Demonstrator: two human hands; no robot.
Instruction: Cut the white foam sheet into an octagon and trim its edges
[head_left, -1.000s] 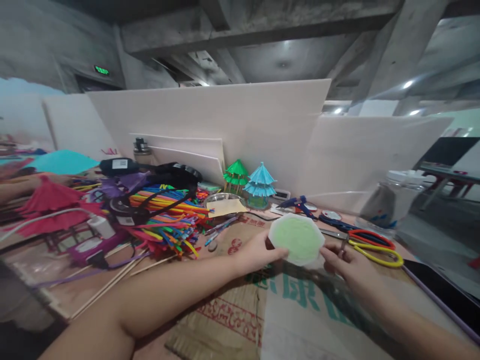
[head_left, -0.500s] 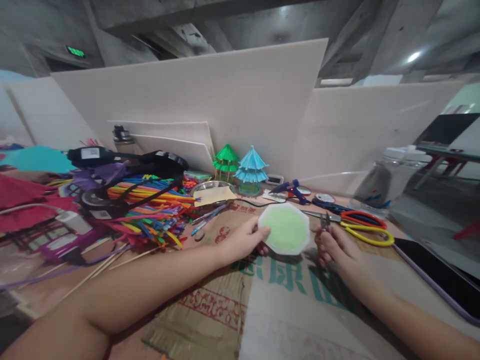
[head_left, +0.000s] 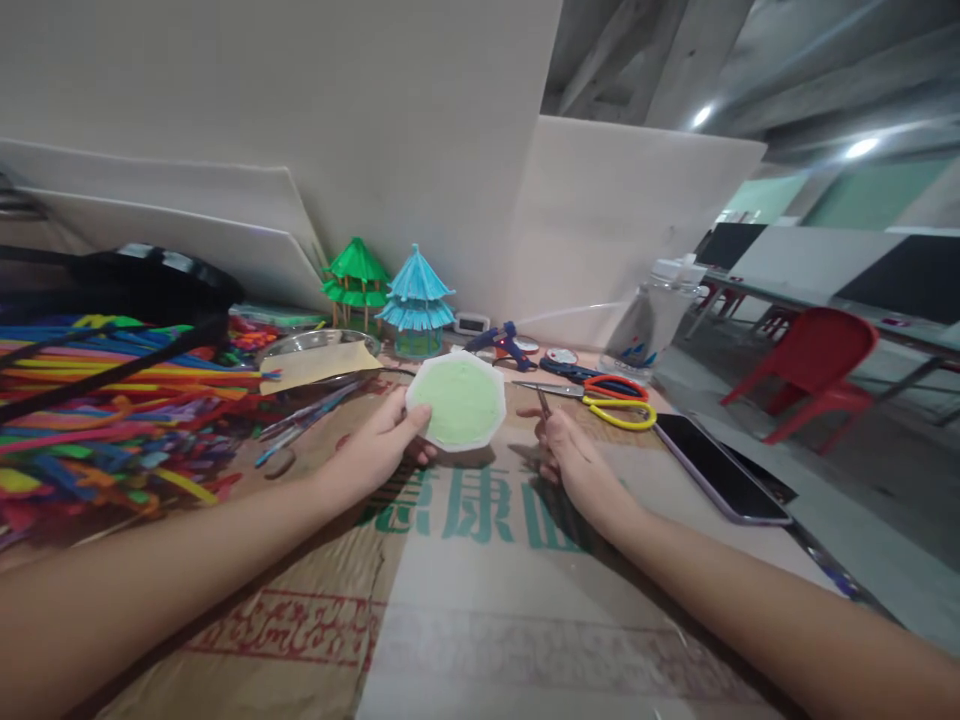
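My left hand [head_left: 386, 440] grips the left edge of an octagonal piece [head_left: 459, 400], pale green in the middle with a white rim, thumb on top. The piece is held tilted above the cardboard [head_left: 300, 600]. To its right, and apart from it, my right hand [head_left: 574, 455] is closed around a small, thin, dark metal tool [head_left: 543, 402] that resembles tweezers; its tip points up and away. Beyond the hands stand a blue tiered paper pavilion [head_left: 416, 290] and a green one [head_left: 358, 272]. Yellow-handled scissors [head_left: 619, 412] lie just past my right hand.
A glue gun [head_left: 511, 347], orange-handled scissors [head_left: 615, 387] and a clear plastic jar [head_left: 652, 315] stand or lie toward the back. At right is a phone [head_left: 720, 470]. Colourful pipe cleaners [head_left: 127, 400] and a metal dish [head_left: 322, 343] fill the left. White boards [head_left: 420, 150] rise behind.
My view has turned to the right, so the table things appear farther left. Both hands keep their holds; the tool in my right hand now shows more edge-on.
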